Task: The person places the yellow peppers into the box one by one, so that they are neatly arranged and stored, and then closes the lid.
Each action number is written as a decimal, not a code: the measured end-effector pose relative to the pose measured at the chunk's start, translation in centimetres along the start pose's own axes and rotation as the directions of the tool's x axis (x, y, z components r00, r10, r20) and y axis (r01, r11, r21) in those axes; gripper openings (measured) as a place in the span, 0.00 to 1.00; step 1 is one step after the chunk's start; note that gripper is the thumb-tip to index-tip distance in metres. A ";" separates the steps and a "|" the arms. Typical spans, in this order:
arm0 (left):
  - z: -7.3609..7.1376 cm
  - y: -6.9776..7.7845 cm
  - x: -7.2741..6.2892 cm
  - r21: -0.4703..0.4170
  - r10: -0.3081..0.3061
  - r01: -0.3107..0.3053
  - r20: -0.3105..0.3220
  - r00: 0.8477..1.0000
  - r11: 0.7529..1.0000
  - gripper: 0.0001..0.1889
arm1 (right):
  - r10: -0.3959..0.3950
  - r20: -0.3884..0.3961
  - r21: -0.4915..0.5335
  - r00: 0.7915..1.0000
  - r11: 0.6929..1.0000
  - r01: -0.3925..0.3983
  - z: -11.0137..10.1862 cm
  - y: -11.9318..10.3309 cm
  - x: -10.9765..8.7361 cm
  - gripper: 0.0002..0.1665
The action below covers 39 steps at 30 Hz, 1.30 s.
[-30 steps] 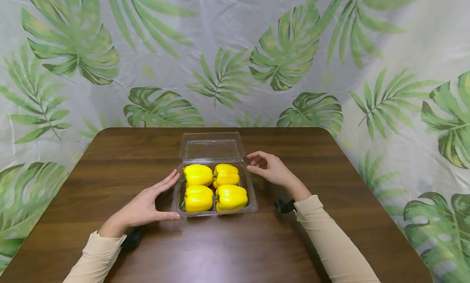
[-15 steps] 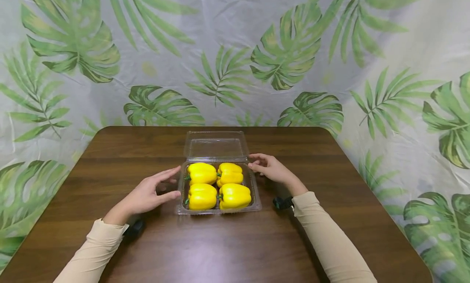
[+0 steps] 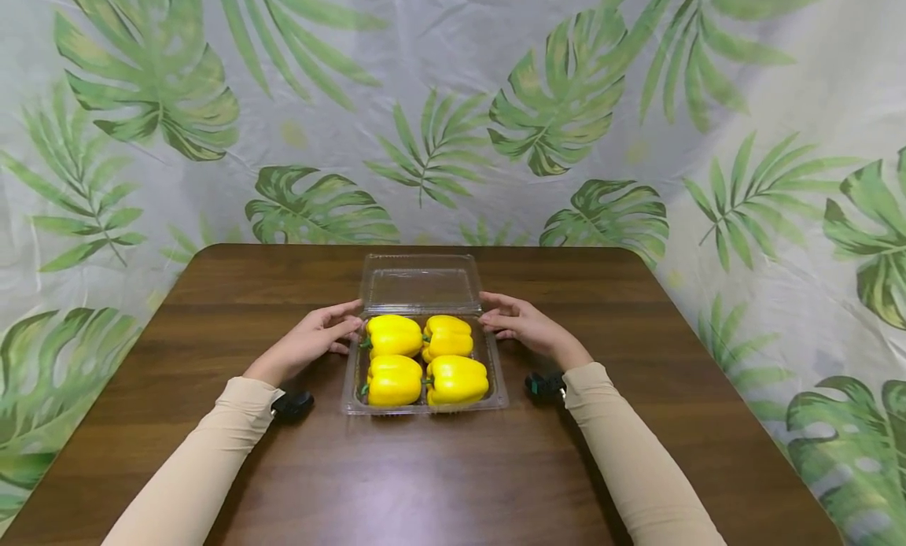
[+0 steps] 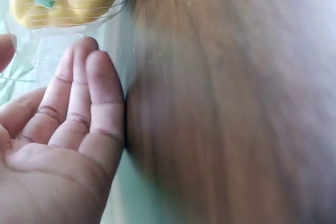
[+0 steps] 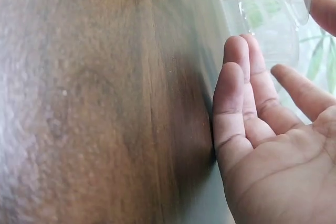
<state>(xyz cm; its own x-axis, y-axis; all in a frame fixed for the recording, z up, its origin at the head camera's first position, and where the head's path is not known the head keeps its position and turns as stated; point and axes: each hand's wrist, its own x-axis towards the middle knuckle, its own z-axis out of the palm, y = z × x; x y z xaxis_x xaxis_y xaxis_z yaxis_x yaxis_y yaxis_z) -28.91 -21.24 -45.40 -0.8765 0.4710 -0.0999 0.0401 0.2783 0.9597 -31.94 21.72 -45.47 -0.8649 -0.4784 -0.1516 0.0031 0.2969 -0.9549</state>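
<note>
A clear plastic clamshell container lies on the table with its lid folded back, away from me. Several yellow bell peppers with green stems fill its base. At the container's rear left corner, near the hinge, is my left hand; its thumb and forefinger reach the edge. Opposite it, my right hand has its fingertips at the rear right corner. In the left wrist view, relaxed fingers lie beside the ribbed wall, a pepper showing through. Slightly bent right fingers show beside the clear plastic in the right wrist view.
The brown wooden table has rounded far corners. Behind it hangs a leaf-patterned cloth. A dark wrist camera sits under each wrist, the left one and the right one, close to the tabletop.
The container has shifted slightly to the right. My left hand has left its left side and front corner and gone forward to the rear corner. The right hand has barely moved.
</note>
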 end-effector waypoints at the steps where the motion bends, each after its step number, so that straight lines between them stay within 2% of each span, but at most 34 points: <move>1: 0.1 0.0 0.3 -0.023 -0.002 0.002 0.003 1.000 1.000 0.35 | -0.002 0.007 0.016 1.000 1.000 0.002 -0.1 0.0 0.0 0.40; 5: 0.3 0.0 0.8 -0.094 0.005 -0.005 0.004 1.000 0.996 0.34 | -0.008 0.020 0.065 1.000 0.998 0.007 -0.4 0.0 -0.1 0.41; 11: 0.4 0.0 0.6 -0.183 -0.004 -0.002 -0.034 0.999 0.983 0.33 | -0.005 0.031 0.089 1.000 0.996 0.002 -0.3 -0.3 0.1 0.41; 16: 0.3 0.1 0.6 -0.223 0.016 -0.023 -0.034 0.999 0.974 0.36 | -0.001 -0.010 0.091 1.000 0.996 0.002 -0.4 -0.6 0.5 0.41; 20: 0.0 0.1 1.0 -0.264 0.002 -0.014 -0.049 0.999 0.964 0.37 | -0.019 -0.044 0.094 0.999 0.995 0.023 -0.6 -0.7 0.7 0.41; 28: -0.4 0.7 1.7 -0.257 0.011 -0.030 -0.077 0.997 0.966 0.36 | -0.045 -0.077 0.088 0.996 0.995 0.052 -0.9 -1.0 0.9 0.41; 35: -0.6 2.3 2.7 -0.241 0.027 -0.058 -0.134 0.991 0.969 0.36 | -0.098 -0.084 0.057 0.992 0.993 0.103 -1.5 -2.1 1.1 0.41; 39: -0.8 3.0 2.9 -0.198 0.040 -0.069 -0.146 0.988 0.978 0.37 | -0.114 -0.091 0.067 0.989 0.990 0.121 -1.7 -2.7 1.3 0.41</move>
<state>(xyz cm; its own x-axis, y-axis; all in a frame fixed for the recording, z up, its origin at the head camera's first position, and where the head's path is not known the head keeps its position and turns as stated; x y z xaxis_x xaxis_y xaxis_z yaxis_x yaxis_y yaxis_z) -31.75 -19.72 -42.61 -0.9348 0.3545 -0.0222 0.0043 0.0737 0.9973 -33.92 21.69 -42.64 -0.9015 -0.4324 -0.0177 -0.0676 0.1812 -0.9811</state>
